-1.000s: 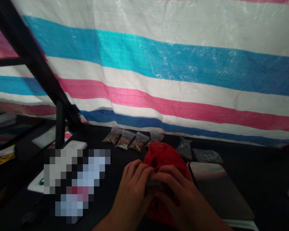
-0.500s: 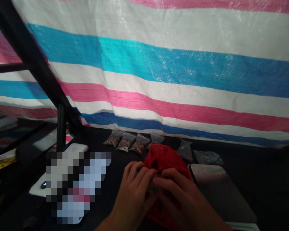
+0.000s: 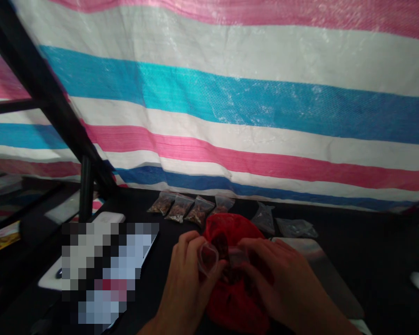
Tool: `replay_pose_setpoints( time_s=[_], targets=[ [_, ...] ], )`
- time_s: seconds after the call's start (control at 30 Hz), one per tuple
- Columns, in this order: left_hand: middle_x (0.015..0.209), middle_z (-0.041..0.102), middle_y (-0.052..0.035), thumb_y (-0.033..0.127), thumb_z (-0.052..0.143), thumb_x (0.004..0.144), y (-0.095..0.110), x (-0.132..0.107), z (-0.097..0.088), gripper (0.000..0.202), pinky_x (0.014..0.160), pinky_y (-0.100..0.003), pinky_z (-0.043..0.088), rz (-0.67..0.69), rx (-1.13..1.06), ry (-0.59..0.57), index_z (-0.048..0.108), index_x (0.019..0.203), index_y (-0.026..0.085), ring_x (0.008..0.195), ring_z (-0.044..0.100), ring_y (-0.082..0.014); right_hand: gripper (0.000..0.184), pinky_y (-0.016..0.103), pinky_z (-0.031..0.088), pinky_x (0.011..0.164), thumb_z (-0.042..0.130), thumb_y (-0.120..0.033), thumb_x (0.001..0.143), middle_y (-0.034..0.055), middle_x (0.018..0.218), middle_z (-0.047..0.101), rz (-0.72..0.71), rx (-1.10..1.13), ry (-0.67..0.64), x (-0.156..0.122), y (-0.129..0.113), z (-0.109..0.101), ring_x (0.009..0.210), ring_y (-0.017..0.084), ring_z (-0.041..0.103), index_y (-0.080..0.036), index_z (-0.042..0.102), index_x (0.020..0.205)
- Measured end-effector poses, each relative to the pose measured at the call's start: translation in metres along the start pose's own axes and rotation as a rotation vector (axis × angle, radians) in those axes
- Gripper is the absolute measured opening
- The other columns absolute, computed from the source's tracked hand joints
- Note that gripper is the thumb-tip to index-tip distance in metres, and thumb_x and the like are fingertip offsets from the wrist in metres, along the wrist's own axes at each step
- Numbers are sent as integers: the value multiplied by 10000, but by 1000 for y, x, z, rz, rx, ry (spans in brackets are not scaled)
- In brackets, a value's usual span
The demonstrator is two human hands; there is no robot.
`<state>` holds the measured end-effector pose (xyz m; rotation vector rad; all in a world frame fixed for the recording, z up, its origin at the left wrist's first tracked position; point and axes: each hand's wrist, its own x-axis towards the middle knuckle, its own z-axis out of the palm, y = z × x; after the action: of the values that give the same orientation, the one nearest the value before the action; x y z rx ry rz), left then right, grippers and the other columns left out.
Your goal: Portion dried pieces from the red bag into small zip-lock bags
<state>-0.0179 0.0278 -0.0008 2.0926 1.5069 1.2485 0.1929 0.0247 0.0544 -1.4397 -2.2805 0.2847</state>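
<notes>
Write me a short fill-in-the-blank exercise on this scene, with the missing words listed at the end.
1. The large bag beneath the person's left hand and right hand is coloured ____.
2. The round rim of clear plastic shows at the fingers of the person's ____ hand.
3. The small bags with brownish contents along the back of the black table number ____.
4. The sheet behind the table is patterned with blue, pink and white ____.

Missing words: red; left; four; stripes.

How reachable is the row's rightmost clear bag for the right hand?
Probably yes: the clear bag lies uncovered beyond the grey panel, nothing tall between, though the right hand is over the red bag.
</notes>
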Motion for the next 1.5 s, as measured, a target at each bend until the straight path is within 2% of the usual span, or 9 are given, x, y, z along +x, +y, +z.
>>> replay_pose_setpoints(
  time_s=[0.13, 0.33, 0.43, 0.57, 0.7, 0.93, 1.17, 1.37, 1.5],
  targets=[
    [1253, 533, -105, 289, 696, 866, 4, 0, 2, 326, 843, -431, 576, -164, -71, 48, 498, 1120, 241, 1035, 656, -264, 325, 475, 517, 858, 618, -63, 880, 55, 1056, 752, 80, -143, -126, -1, 9, 1, 953, 288, 710, -242, 656, 1148],
    [945, 660, -22, 183, 600, 877, 7, 11, 2, 174, 793, -342, 564, -483, -543, -259, 508, 1017, 231, 894, 679, -216, 320, 509, 519, 888, 626, -43, 860, 118, 1125, 740, 122, -182, -146, 0, 12, 14, 1026, 327, 690, -181, 663, 1146],
    [871, 651, 3, 173, 641, 849, 5, 17, 1, 129, 756, -293, 543, -496, -668, -252, 543, 917, 223, 832, 650, -190, 336, 507, 505, 923, 600, -30, 870, 115, 1116, 745, 142, -95, -172, 0, 8, 21, 1014, 305, 696, -187, 656, 1161],
    [932, 689, -9, 157, 676, 822, 6, 20, 0, 174, 805, -295, 540, -526, -804, -226, 574, 951, 213, 862, 657, -186, 442, 466, 490, 963, 531, 18, 870, 112, 1172, 724, 161, 26, -177, 0, 4, 24, 1085, 282, 664, -189, 622, 1250],
    [976, 715, -19, 149, 718, 796, 5, 20, 1, 244, 863, -326, 537, -546, -974, -276, 589, 996, 204, 879, 680, -191, 369, 457, 473, 960, 545, 27, 843, 101, 1145, 709, 177, 68, -160, 1, 2, 22, 1086, 290, 627, -181, 666, 1123],
    [926, 693, 4, 180, 748, 801, 6, 15, 4, 246, 802, -278, 527, -578, -1090, -281, 589, 988, 200, 857, 654, -162, 309, 375, 484, 879, 599, -11, 790, 45, 1016, 703, 348, 347, -161, 0, -3, 26, 969, 234, 647, -221, 681, 1001],
    [951, 649, -8, 230, 689, 862, 12, 16, -1, 191, 837, -305, 537, -505, -967, -293, 570, 1011, 216, 896, 633, -180, 231, 380, 502, 903, 599, -104, 817, 38, 1018, 716, 437, 558, -86, 0, -1, 36, 975, 236, 677, -229, 651, 1004],
    [956, 571, -3, 180, 568, 926, 5, 12, -1, 118, 770, -299, 508, -312, -520, -204, 552, 1023, 247, 833, 572, -174, 97, 347, 558, 862, 617, -215, 863, 31, 970, 737, 412, 902, -92, 5, -3, 21, 943, 226, 716, -217, 639, 958],
    [1042, 581, -17, 117, 578, 908, 2, 11, 2, 176, 801, -298, 504, -201, -370, -237, 603, 1017, 254, 924, 592, -183, 167, 325, 572, 873, 646, -195, 875, 24, 1051, 748, 311, 804, 28, 2, -8, 17, 971, 208, 723, -247, 656, 1034]
  ],
)
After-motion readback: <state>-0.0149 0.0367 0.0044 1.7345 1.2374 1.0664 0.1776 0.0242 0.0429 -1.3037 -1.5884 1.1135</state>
